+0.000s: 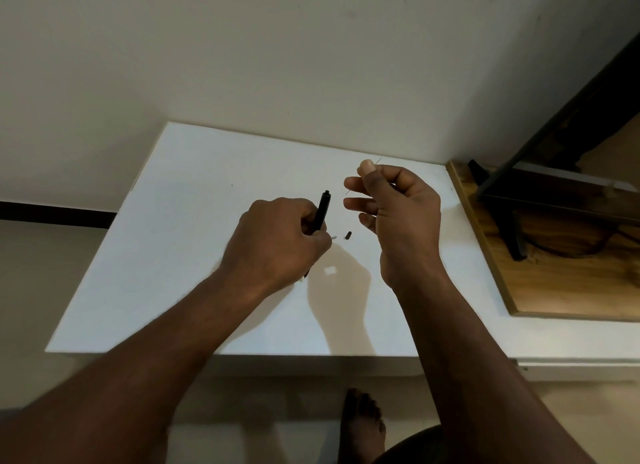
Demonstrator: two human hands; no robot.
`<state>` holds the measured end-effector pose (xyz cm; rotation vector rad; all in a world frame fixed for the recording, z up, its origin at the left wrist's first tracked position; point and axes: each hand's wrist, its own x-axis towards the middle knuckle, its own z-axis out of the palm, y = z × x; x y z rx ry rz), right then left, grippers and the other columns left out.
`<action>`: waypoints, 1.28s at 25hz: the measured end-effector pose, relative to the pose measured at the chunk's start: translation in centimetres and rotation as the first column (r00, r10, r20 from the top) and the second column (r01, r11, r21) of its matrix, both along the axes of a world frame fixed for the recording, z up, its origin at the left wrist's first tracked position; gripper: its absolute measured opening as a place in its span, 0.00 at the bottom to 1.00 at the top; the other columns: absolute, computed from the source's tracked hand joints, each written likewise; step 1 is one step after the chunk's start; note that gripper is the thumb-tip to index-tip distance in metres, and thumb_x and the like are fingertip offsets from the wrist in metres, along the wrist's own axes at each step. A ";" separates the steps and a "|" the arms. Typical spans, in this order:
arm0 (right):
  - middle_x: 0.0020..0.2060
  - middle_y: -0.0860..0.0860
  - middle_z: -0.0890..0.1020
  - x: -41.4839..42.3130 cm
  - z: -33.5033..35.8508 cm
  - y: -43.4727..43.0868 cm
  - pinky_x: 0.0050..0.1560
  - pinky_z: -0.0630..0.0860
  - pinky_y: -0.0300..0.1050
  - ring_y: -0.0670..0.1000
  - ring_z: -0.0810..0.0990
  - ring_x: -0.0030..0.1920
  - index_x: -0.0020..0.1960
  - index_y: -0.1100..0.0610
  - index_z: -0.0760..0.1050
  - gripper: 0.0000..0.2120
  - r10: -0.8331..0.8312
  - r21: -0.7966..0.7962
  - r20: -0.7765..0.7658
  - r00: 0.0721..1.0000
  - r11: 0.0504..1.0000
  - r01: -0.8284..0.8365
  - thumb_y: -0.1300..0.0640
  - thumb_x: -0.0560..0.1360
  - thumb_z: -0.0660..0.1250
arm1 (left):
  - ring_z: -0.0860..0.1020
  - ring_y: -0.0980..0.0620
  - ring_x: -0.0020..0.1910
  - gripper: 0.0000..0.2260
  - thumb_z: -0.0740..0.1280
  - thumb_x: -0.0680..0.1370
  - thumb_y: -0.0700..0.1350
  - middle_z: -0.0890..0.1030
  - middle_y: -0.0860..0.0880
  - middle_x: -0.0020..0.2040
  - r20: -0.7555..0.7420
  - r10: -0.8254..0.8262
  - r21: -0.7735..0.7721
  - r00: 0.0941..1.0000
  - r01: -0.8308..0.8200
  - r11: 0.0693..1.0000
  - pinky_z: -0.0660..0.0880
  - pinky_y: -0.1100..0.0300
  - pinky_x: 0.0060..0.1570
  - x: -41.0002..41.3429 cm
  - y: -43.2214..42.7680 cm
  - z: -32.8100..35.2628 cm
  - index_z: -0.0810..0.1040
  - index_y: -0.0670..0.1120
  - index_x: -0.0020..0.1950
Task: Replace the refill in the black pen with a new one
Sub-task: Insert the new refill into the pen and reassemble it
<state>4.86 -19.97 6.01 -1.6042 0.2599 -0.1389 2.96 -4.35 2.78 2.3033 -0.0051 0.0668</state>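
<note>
My left hand (277, 242) grips the black pen barrel (322, 210), which points up and away over the white table (180, 221). My right hand (394, 204) is raised to its right and pinches a thin refill (378, 161) between thumb and forefinger; only its thin ends show above and below the fingers. A small black pen part (347, 235) lies on the table between the hands. A small pale piece (334, 237) pokes out next to my left fingers.
The white table stands against a pale wall. A wooden surface (554, 283) with a black stand (512, 193) adjoins the table's right edge. My bare foot (363, 425) is on the floor below the front edge.
</note>
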 end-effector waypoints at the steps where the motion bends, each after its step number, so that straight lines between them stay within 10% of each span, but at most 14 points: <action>1: 0.44 0.48 0.91 0.0 0.1 0.0 0.43 0.78 0.43 0.48 0.89 0.40 0.50 0.54 0.83 0.08 0.009 0.020 0.012 1.000 1.000 -0.010 0.49 0.81 0.72 | 0.82 0.56 0.37 0.09 0.68 0.71 0.54 0.86 0.56 0.41 0.008 -0.009 -0.004 1.000 0.010 1.000 0.81 0.54 0.42 -0.1 0.0 0.1 0.85 0.54 0.46; 32: 0.44 0.52 0.90 -0.2 0.5 0.6 0.40 0.80 0.42 0.55 0.91 0.46 0.48 0.54 0.83 0.05 0.096 0.114 0.062 0.993 0.988 -0.103 0.53 0.81 0.74 | 0.83 0.56 0.41 0.14 0.66 0.72 0.56 0.88 0.56 0.46 0.067 -0.059 0.019 0.996 0.058 0.998 0.81 0.56 0.47 0.0 -0.1 -0.6 0.86 0.54 0.52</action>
